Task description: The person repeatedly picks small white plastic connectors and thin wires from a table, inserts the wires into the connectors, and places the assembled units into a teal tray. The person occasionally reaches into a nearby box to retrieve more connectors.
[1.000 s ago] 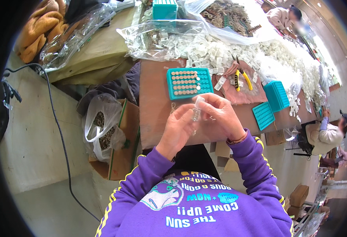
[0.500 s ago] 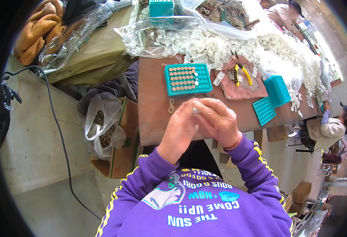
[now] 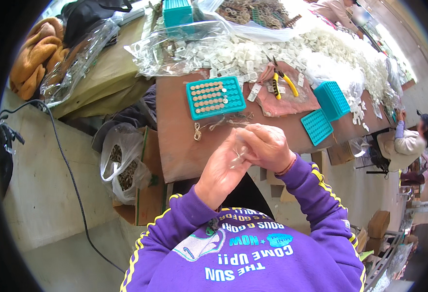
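Observation:
In front of me, over the table's near edge, my two hands meet. My left hand is cupped with its palm turned up, and small whitish, see-through pieces lie in it. Bent over those fingers, my right hand is closed in a pinch; what its fingertips grip is hidden. Just beyond, a teal tray holds rows of small round tan discs, with a couple of white ones at the row ends. A looped beige cord lies near the tray.
Yellow-and-black pliers rest on a pink cloth. Right of it are stacked teal trays and a single teal tray. Clear plastic pieces heap along the back. A bag-lined box stands left of the table. Other people sit farther off.
My left palm has turned up more, so the whitish pieces in it now show. The right fingers have shifted over it. The whole view has moved slightly.

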